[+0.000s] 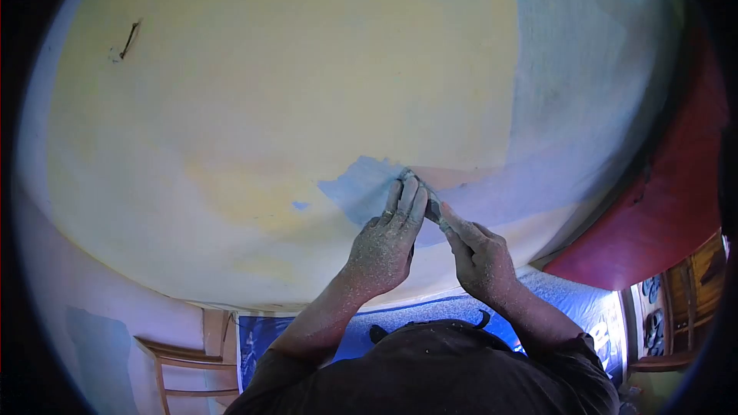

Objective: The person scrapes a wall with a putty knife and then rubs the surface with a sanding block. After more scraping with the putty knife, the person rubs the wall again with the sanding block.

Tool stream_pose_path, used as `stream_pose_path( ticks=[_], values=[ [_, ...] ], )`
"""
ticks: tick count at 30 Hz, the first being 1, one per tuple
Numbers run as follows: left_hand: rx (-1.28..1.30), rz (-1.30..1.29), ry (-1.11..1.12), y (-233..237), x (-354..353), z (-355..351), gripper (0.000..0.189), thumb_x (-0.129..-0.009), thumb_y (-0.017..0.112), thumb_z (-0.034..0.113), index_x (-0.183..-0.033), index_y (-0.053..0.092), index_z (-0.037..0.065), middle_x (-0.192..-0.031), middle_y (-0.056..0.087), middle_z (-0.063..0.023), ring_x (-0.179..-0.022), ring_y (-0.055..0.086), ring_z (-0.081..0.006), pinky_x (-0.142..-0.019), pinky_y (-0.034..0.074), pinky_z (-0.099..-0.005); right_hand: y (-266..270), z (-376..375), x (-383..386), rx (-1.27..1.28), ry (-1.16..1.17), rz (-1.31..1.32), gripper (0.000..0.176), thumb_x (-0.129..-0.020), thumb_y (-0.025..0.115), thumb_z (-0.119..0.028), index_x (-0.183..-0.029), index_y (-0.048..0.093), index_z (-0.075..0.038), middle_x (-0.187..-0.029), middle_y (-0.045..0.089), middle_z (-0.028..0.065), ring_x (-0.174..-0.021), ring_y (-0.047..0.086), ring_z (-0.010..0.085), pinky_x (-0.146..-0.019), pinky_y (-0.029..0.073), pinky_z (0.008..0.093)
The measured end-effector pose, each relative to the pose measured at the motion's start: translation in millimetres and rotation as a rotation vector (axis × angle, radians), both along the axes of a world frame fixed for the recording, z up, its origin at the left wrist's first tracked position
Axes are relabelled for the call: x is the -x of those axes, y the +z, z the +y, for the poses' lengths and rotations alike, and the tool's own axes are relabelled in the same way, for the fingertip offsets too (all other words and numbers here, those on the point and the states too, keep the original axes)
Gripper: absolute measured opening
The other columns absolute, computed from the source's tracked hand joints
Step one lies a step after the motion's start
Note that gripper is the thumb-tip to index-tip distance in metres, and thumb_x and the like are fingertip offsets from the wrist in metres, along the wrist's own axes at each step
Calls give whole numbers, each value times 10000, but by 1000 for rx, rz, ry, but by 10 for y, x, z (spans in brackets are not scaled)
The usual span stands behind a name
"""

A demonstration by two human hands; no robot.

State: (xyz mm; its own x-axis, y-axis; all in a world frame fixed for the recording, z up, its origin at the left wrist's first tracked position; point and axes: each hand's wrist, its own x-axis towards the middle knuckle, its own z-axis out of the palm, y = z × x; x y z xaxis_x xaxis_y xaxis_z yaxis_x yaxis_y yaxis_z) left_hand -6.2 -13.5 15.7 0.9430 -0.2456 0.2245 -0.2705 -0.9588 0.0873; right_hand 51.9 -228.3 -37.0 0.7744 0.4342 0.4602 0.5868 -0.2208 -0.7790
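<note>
My left hand [384,250]: fingers closed over flat tool [432,209], 11-o'clock end | my right hand [484,261]: grasping its 5-o'clock end | tool: at wall [269,69], blue patch [354,184] toward 10 | I'd favour light, even pressure.

Looks like a thin, flat hand tool [433,210], dark-faced with a pale, dust-crusted edge; exact kind unclear. Slants from upper left to lower right at the painted wall [307,69], upper end by the fingertips of the left hand [384,250], lower end in the grasp of the right hand [484,257]. Shows pale yellow across much of the wall, irregular blue patch [357,184] just beside the tool.
</note>
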Motion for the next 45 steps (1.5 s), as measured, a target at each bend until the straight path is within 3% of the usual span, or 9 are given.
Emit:
stream_pose_path(
  ticks=[7, 11, 15, 22, 30, 33, 36, 37, 45],
  values=[
    [4, -163, 34, 127, 10, 67, 943, -879, 663, -41, -1729, 256, -74, -1803, 219, -365, -1636, 306, -590, -1107, 574, -554, 200, 108, -46, -13, 23, -50, 560, -1070, 666, -69, -1614, 625, -195, -936, 736, 244, -830, 751, 455, -745, 597, 539],
    [17, -45, 29, 105, 13, 24, 938, -894, 649, -73, -1726, 215, -101, -1795, 182, -407, -1655, 227, -603, -1182, 509, -579, 118, 84, -45, -12, 5, -68, 559, -1059, 670, -57, -1601, 635, -189, -977, 744, 234, -835, 746, 461, -746, 599, 540],
    [28, -226, 50, 192, 44, 99, 957, -870, 664, -64, -1728, 241, -90, -1804, 200, -376, -1650, 273, -586, -1125, 562, -561, 348, 230, -7, -56, 36, -103, 560, -1062, 676, -65, -1605, 631, -195, -975, 746, 230, -831, 745, 458, -744, 600, 536],
    [21, -95, 40, 90, 50, 61, 968, -867, 673, -63, -1731, 238, -84, -1804, 210, -372, -1647, 288, -583, -1119, 564, -570, 197, 130, 10, 29, 17, -92, 596, -1069, 681, -85, -1642, 587, -217, -939, 726, 206, -809, 739, 454, -731, 604, 545],
    [21, -154, 69, 172, 76, 102, 985, -874, 678, -46, -1753, 234, -45, -1827, 174, -349, -1655, 276, -577, -1160, 544, -567, 253, 188, 15, 16, 21, -112, 574, -1083, 675, -97, -1640, 596, -212, -905, 711, 225, -779, 740, 443, -705, 595, 542],
    [-10, 5, -15, 48, 8, 35, 973, -902, 685, -42, -1737, 188, -90, -1804, 159, -403, -1660, 235, -586, -1193, 511, -573, -12, 49, 29, 7, -36, -64, 587, -1078, 666, -75, -1644, 593, -211, -923, 720, 225, -789, 733, 459, -712, 592, 540],
    [-32, -57, 14, -2, -1, 51, 965, -902, 682, -37, -1734, 195, -90, -1803, 157, -403, -1658, 226, -598, -1175, 528, -576, 85, 61, 25, -5, 6, -60, 594, -1075, 660, -59, -1646, 592, -210, -947, 730, 239, -796, 732, 469, -721, 591, 543],
    [7, -130, -1, 55, 7, 54, 955, -877, 658, -52, -1734, 238, -71, -1816, 193, -352, -1650, 283, -580, -1156, 548, -581, 126, 84, 11, -16, 16, -51, 592, -1075, 660, -58, -1644, 595, -207, -946, 730, 246, -794, 732, 471, -722, 591, 544],
    [11, -52, -5, 26, -42, -22, 969, -886, 662, -64, -1730, 187, -98, -1788, 166, -429, -1639, 234, -631, -1155, 528, -588, 23, 37, -8, -50, 2, -7, 585, -1071, 665, -55, -1634, 606, -207, -931, 727, 249, -793, 729, 477, -727, 589, 547]
  ],
)
